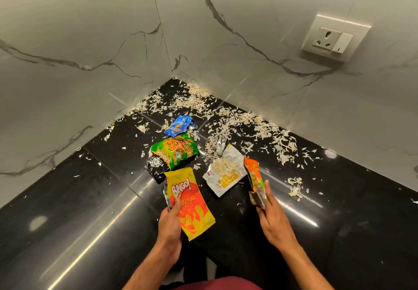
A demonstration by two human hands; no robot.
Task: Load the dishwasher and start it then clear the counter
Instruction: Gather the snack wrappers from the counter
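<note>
Left hand (170, 219): fingers and thumb pinch the left edge of the yellow Bingo packet (191, 206), which sits at 6 o'clock of the litter pile.
Right hand (270, 210): fingers lie nearly straight along the orange packet (254, 177), lifting it on edge at 4 o'clock; a thumb behind it cannot be seen, so I cannot tell whether it is truly gripped or only propped.
Counter (90, 199): glossy black stone set into a corner of marble-look walls.
Green packet (175, 150): at the pile's centre, partly over a black packet (155, 169) at its 8 o'clock.
Blue packet (178, 125): at 12 o'clock, nearest the corner.
White packet (222, 172): open and flat at 3 o'clock, with pale peelings heaped on it.
Peelings (237, 122): dry flakes strewn from 11 to 3 o'clock along the wall line.
Handling, judged: empty foil wrappers look very light, limp and slick; pinch an edge or crumple them together, since a flat press would slide them on the polished stone.
White packet advice: lift by opposite edges, kept level, or the flakes spill.
Stage, judged: counter-clearing part.
</note>
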